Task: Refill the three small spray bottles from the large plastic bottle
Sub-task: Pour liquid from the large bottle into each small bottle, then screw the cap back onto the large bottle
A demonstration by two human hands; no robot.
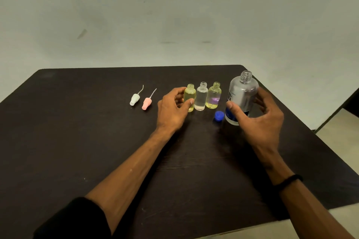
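Right fingers around large bottle

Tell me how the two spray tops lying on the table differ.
The mint-white spray top lies farther left and slightly farther back; the pink spray top lies nearer the left hand. Their colours differ. Both lie on the dark table, off their bottles, thin dip tubes pointing up and away.

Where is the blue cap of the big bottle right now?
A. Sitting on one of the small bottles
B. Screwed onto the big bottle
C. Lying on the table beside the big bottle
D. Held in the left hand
C: the blue cap lies on the dark table just beside the large plastic bottle, whose threaded neck is bare.
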